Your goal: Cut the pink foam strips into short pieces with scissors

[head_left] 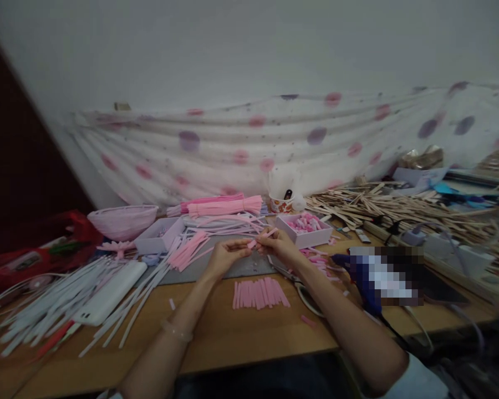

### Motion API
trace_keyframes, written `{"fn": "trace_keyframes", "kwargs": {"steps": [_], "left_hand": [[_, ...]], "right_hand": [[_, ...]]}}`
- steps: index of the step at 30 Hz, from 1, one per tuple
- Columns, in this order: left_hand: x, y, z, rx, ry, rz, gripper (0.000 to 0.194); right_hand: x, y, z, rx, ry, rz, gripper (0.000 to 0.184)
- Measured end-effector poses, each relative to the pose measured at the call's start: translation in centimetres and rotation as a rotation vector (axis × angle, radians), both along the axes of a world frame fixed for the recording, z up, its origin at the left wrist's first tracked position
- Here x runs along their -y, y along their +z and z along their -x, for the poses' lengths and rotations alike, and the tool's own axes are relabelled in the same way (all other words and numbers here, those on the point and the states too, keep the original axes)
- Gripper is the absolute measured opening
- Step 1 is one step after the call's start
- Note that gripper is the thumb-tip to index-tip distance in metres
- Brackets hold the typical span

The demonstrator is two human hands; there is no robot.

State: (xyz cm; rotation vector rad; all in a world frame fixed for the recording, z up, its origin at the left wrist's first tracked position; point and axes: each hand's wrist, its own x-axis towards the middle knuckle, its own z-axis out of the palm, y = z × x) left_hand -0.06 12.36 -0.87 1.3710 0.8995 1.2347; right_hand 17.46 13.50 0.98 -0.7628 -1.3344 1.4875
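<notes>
A: Where's the pink strip (271,233), and what are the hands doing?
B: Above the grey mat (228,273), mid-tabletop (216,338), between both hands. The left hand (228,256) has its fingertips pinched on pink material; the right hand (278,245) pinches just beside it, thumb and fingers closed
A: How would it handle?
B: Light and soft, I'd judge, fuzzy rather than slippery, and easily bent. A hard squeeze might flatten or kink it, so fingertips near an end seem the best hold. The short strips (261,293), laid side by side on the near side of the mat, look easy to lift singly by one end
A: What can't you make out?
B: Whether the hands share one strip or hold two; fingers and blur cover the join. The right forearm (336,302) hides part of the scissors (310,296). To the right, a pixelated patch (393,277) masks whatever lies under it. Inside the left box (160,235) the bits are too small to name, and the near edge of the picture cuts off both arms
</notes>
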Motion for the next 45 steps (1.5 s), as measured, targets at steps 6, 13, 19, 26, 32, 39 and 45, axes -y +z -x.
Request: {"fn": "trace_keyframes", "kwargs": {"steps": [6,13,19,26,32,39,45], "left_hand": [[0.1,-0.1,-0.1,-0.023,0.039,0.008,0.033],[0.1,-0.2,0.0,-0.004,0.005,0.029,0.031],[0.2,0.1,0.4,-0.003,-0.131,0.041,0.036],[0.1,0.7,0.8,-0.070,-0.126,0.084,0.039],[-0.2,0.3,0.7,-0.209,-0.078,0.035,0.034],[0.0,0.8,0.7,-0.289,-0.111,-0.048,0.031],[0.2,1.1,0.7,-0.388,-0.091,-0.081,0.026]], "right_hand": [[-0.4,-0.4,0.1,0.005,0.065,0.031,0.031],[-0.1,-0.4,0.1,0.014,0.117,-0.015,0.028],[0.0,-0.2,-0.1,0.030,0.161,0.004,0.030],[0.3,0.0,0.0,0.126,0.162,-0.079,0.035],[0.5,-0.1,0.2,0.172,0.100,-0.131,0.035],[0.1,-0.4,0.1,0.202,0.067,-0.200,0.034],[0.2,-0.7,0.5,0.282,0.042,-0.247,0.031]]}}
